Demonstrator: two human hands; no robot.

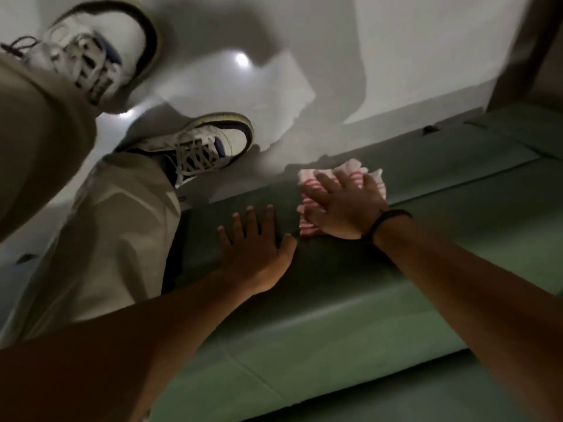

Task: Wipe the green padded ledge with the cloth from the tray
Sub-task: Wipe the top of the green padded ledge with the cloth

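I watch the right hand (344, 205) press flat, fingers spread, on the pink-striped cloth (307, 181) at the far edge of the green padded ledge (350, 324) — the ledge's long axis runs away to the right, unwiped. The left hand (256, 248), fingers splayed and empty, braces just beside it. Beyond lie pale floor (304, 41) and sneakers (210, 144).

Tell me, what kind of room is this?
Hard to say for sure. It is indoors, perhaps a waiting area or clinic: a long green padded ledge like a bench, and a shiny pale floor. The right hand presses a striped cloth on it; the left hand rests flat.
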